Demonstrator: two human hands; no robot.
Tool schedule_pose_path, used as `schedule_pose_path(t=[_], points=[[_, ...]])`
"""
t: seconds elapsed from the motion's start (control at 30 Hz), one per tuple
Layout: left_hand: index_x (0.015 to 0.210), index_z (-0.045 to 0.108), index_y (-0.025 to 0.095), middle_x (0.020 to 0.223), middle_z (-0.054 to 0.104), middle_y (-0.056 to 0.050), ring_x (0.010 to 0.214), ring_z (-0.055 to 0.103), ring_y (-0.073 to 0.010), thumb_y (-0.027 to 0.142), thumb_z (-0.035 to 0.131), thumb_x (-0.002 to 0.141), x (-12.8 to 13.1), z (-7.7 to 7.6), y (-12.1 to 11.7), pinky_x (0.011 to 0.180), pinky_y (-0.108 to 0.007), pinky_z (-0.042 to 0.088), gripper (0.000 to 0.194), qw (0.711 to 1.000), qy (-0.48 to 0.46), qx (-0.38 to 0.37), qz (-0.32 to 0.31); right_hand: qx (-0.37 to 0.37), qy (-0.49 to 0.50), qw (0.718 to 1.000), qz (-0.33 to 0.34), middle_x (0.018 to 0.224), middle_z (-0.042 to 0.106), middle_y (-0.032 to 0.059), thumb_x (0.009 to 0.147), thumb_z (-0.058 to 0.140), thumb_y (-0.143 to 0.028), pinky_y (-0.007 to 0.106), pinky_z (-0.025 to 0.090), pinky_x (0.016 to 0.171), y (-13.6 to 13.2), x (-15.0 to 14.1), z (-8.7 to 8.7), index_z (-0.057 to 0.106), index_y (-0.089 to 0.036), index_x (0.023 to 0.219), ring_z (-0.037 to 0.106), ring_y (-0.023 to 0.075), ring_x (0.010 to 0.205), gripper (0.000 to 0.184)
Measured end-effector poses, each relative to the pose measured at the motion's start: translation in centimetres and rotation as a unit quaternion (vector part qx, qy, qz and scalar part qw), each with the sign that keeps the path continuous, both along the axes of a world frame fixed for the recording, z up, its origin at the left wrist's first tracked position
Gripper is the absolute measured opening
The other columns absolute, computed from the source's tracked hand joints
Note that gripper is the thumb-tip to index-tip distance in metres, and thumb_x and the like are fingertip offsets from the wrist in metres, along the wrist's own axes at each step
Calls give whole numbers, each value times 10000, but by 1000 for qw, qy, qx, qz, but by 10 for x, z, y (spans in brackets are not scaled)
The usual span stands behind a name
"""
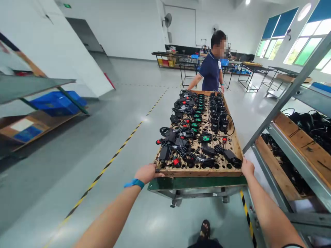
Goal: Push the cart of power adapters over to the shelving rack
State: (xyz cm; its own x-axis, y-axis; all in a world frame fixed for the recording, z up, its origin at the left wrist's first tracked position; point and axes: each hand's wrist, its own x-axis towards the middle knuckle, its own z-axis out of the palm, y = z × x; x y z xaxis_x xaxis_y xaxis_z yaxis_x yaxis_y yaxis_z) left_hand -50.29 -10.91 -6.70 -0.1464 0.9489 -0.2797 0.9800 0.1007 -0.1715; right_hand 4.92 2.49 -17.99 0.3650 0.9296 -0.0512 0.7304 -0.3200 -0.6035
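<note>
Head view | hands (148,172) (247,167) grip wooden tray (201,170) | fingertips hidden behind rim

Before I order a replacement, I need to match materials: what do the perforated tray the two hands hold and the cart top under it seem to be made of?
The tray looks like unfinished wood: tan, matte, visible grain, worn holes. The left hand and right hand grip its near corners. The cart top appears to be green-painted board or metal on grey steel-looking legs; its core cannot be told.
</note>
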Motion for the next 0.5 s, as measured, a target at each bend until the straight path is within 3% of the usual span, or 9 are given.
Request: schedule_pose_path(t=[0.17,0.33,0.5], points=[[965,692,105,1025,711,-246,1012,692,-378,751,463,856,21,10,10,880,-416,521,694,1000,1,10,-12,-10,-2,1000,7,996,743,211,1027,343,-339,309,404,724,7,25,4,782,-91,1015,671,261,878,505],[999,673,114,1056,706,-216,1032,687,-349,721,420,900,69,22,17,876,-382,513,665,999,32,4,6,-8,16,1000,26,982,739,227,1016,323,-342,317,369,679,45,62,5,786,-75,955,648,257,836,537],[987,658,80,1036,706,-221,1028,680,-358,644,471,900,97,25,25,856,-371,494,600,999,30,-19,19,8,48,998,32,913,749,198,1000,338,-396,309,335,626,71,70,-2,787,-91,876,601,217,717,557]])
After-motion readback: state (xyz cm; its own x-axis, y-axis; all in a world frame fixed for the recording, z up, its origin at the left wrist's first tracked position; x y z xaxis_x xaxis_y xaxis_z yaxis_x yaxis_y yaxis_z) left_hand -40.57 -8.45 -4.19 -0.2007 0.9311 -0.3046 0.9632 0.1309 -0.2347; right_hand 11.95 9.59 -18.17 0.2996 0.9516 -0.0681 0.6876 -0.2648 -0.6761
